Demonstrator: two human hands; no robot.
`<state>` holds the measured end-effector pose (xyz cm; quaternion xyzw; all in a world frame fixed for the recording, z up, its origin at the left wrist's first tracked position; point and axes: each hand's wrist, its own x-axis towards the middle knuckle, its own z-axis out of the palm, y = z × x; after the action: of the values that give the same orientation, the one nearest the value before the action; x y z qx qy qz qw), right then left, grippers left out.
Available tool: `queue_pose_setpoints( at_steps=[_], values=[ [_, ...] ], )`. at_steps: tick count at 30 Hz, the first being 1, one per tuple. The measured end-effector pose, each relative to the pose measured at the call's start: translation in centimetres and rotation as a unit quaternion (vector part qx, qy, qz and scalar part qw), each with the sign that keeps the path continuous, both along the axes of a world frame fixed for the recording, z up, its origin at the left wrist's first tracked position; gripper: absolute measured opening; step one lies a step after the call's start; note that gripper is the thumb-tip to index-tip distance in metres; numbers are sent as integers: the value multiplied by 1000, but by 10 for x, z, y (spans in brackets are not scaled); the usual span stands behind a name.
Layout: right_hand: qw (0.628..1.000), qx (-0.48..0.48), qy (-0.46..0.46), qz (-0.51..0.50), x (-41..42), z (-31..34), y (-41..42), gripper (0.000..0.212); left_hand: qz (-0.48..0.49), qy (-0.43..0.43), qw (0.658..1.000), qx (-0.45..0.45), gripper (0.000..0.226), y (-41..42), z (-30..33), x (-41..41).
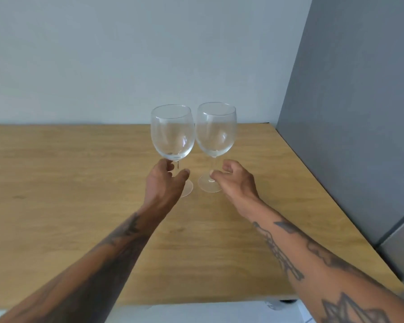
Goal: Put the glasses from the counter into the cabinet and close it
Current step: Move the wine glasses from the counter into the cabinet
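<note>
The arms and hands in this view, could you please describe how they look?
Both forearms are bare, with no sleeves in view. The left forearm carries dark tattoos along it. The right forearm has dark line tattoos, some geometric. The left hand and right hand show no rings, gloves or watches.

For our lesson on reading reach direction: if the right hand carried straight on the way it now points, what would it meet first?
Most likely the stem of the right wine glass: the right hand points at it with curled fingers already at the stem. Whether they touch is unclear.
</note>
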<state>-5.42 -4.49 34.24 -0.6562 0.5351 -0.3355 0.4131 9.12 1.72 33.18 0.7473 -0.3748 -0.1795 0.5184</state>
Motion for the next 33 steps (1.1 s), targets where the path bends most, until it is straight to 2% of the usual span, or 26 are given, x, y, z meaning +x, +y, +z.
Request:
queue_pose_setpoints(
  at_steps=[2,5,8,12,19,23,26,29,33],
  values=[
    [1000,-2,-19,10,13,-9,-13,45,5,16,1000,-4,32,-14,-5,3],
    [999,-22,-37,-5,27,-15,-23,15,16,35,998,-42,16,-22,-12,5],
    [996,-56,-60,-31,32,-19,-25,16,17,58,996,-67,15,-20,-16,9],
    [996,-69,-49,-13,24,-19,-17,14,1,68,995,-74,8,-10,-15,8],
    [995,-84,-44,1,-19,-1,46,14,-19,69,993,-94,6,60,5,-19],
    [992,-93,-85,6,-59,25,109,12,-37,99,989,-107,6,127,27,-45],
    [989,-93,-114,14,-89,39,164,10,-53,76,992,-86,7,185,34,-64],
    [987,-78,-141,12,-113,36,213,8,-53,53,995,-61,11,237,25,-79],
    [987,-41,-153,-2,-135,2,265,8,-37,56,998,-20,31,284,-18,-99]
  ],
)
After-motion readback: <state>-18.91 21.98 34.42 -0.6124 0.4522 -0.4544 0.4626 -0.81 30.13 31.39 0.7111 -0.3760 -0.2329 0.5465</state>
